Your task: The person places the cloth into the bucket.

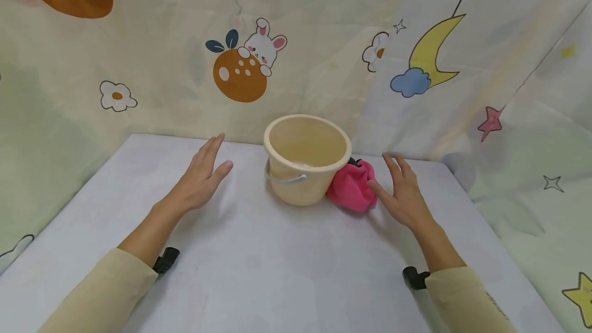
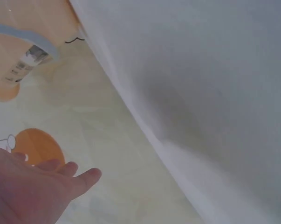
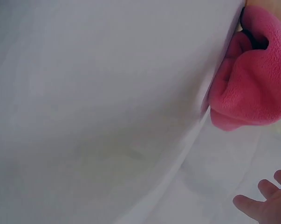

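A cream plastic bucket stands upright at the back middle of the table, its grey handle hanging down at the front. Crumpled against its right side lies a pink fleecy cloth with a dark patch on top; the right wrist view shows the pink cloth close up. My left hand hovers left of the bucket, fingers extended and holding nothing. To the right of the cloth, my right hand is spread, its thumb overlapping the cloth's edge in the head view. Inside the bucket, nothing shows above the rim.
A white cover lies over the table. Behind it hangs a cream curtain printed with rabbits, flowers, a moon and stars, close to the table's back edge. Each wrist wears a small black camera mount.
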`<action>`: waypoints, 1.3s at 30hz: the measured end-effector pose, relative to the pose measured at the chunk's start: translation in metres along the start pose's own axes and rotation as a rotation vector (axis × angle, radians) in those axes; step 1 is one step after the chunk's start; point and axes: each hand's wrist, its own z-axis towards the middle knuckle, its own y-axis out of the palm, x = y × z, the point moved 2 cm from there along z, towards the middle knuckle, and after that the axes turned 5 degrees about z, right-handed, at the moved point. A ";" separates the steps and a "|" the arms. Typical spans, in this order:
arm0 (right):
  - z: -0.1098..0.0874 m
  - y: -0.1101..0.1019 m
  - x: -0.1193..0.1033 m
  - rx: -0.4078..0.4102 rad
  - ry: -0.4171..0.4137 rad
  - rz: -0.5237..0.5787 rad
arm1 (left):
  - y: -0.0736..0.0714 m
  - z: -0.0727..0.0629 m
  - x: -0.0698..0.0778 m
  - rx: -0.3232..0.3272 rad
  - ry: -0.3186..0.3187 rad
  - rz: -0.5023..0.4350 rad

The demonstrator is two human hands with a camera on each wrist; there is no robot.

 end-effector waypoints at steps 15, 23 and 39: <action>0.010 0.018 -0.015 -0.127 0.052 0.039 | 0.015 0.018 0.014 0.009 0.014 -0.161; 0.013 0.030 -0.017 -0.134 0.035 0.062 | 0.023 0.026 0.022 0.005 0.009 -0.216; 0.019 0.046 -0.024 -0.172 0.007 0.059 | 0.043 0.034 0.043 -0.004 0.007 -0.408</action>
